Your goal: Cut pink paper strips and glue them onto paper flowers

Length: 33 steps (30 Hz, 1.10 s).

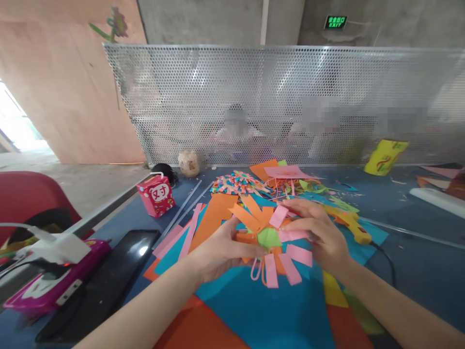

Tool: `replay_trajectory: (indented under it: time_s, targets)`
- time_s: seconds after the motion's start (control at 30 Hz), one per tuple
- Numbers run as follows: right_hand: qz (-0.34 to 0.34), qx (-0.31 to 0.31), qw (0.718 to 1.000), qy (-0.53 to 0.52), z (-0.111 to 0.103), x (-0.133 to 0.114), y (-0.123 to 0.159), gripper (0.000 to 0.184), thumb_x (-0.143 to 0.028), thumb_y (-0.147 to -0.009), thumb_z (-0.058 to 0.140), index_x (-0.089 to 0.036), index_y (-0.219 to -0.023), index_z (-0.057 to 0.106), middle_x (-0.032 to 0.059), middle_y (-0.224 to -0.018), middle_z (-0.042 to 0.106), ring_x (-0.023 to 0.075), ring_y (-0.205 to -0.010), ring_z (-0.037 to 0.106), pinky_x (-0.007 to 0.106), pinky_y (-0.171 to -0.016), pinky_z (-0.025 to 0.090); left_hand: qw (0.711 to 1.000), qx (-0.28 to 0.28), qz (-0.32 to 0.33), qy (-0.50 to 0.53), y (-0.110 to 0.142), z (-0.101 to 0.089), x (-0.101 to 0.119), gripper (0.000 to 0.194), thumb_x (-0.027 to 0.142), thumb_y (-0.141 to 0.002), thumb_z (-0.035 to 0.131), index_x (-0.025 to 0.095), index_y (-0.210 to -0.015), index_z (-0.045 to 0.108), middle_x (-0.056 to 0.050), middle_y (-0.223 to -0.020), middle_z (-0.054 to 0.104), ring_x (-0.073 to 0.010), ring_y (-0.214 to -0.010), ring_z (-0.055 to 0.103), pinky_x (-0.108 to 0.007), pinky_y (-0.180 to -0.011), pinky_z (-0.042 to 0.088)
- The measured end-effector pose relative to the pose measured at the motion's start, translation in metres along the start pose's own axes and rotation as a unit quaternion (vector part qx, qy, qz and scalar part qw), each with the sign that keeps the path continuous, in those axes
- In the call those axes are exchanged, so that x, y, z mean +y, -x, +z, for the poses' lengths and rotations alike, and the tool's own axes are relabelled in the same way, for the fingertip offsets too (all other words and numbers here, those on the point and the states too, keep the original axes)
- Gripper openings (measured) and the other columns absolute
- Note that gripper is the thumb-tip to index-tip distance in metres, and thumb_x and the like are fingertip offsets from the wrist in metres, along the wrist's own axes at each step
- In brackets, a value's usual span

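A paper flower with orange and pink looped petals and a green centre lies on blue paper at the middle of the table. My left hand grips its left side, thumb and fingers pinched on the orange petals. My right hand curls over the right side, fingertips pressing a pink petal near the centre. Both hands are closed on the flower.
Pink and orange paper strips lie to the left. A finished multicoloured paper disc and paper scraps sit behind. A yellow glue gun rests at right, a red drink carton at left, a dark tablet near the front-left edge. A perforated metal screen bounds the back.
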State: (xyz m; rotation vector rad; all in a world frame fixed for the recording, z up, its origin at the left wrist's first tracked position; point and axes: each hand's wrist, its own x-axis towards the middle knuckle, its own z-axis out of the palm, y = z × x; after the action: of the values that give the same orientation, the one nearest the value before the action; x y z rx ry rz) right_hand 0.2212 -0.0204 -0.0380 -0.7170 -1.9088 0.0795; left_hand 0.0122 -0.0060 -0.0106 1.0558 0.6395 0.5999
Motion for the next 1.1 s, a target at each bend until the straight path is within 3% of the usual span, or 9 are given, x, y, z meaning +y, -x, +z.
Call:
replay_trajectory:
  time_s: [0.13, 0.43, 0.8, 0.97, 1.1]
  targets:
    - [-0.015, -0.009, 1.0, 0.018, 0.0, 0.001, 0.0, 0.016, -0.021, -0.079, 0.054, -0.028, -0.092, 0.061, 0.0056, -0.115, 0.046, 0.0237, -0.109, 0.045, 0.041, -0.089, 0.042, 1.0, 0.018, -0.003, -0.007, -0.001, -0.001, -0.004, 0.063, 0.01, -0.054, 0.072, 0.02, -0.109, 0.044, -0.005, -0.081, 0.065, -0.0159, -0.07, 0.062, -0.029, -0.065, 0.047]
    - [0.002, -0.024, 0.999, 0.034, 0.001, 0.003, 0.005, 0.016, -0.019, -0.079, 0.054, -0.029, -0.09, 0.06, 0.0042, -0.116, 0.048, 0.023, -0.109, 0.046, 0.04, -0.088, 0.042, 1.0, 0.026, 0.004, -0.012, -0.003, -0.004, -0.009, 0.059, 0.006, -0.052, 0.073, 0.019, -0.102, 0.046, -0.004, -0.079, 0.065, -0.0161, -0.069, 0.062, -0.029, -0.064, 0.047]
    - [-0.011, -0.024, 0.996, 0.083, 0.0, -0.001, 0.002, 0.011, -0.024, -0.08, 0.052, -0.027, -0.086, 0.061, 0.0045, -0.113, 0.052, 0.0215, -0.105, 0.05, 0.036, -0.086, 0.043, 1.0, 0.016, 0.017, -0.001, -0.002, -0.003, -0.004, 0.046, 0.013, -0.059, 0.069, 0.019, -0.101, 0.052, -0.006, -0.085, 0.065, -0.0163, -0.073, 0.062, -0.026, -0.063, 0.045]
    - [-0.007, -0.063, 0.995, 0.082, 0.0, 0.004, 0.003, 0.015, -0.025, -0.082, 0.049, -0.028, -0.094, 0.059, 0.0044, -0.123, 0.046, 0.0233, -0.114, 0.042, 0.04, -0.093, 0.038, 0.996, 0.077, 0.035, 0.028, -0.007, 0.0, -0.003, 0.029, 0.018, -0.061, 0.068, 0.018, -0.089, 0.057, -0.006, -0.085, 0.065, -0.0153, -0.071, 0.061, -0.025, -0.061, 0.046]
    - [0.07, -0.062, 0.992, 0.08, 0.003, 0.01, 0.002, 0.035, -0.024, -0.082, 0.049, -0.027, -0.116, 0.045, 0.007, -0.129, 0.039, 0.0234, -0.119, 0.036, 0.04, -0.093, 0.04, 0.985, 0.148, 0.08, 0.042, -0.013, -0.006, 0.0, 0.029, 0.015, -0.058, 0.069, 0.016, -0.083, 0.055, -0.003, -0.073, 0.063, -0.0129, -0.063, 0.06, -0.024, -0.058, 0.046]
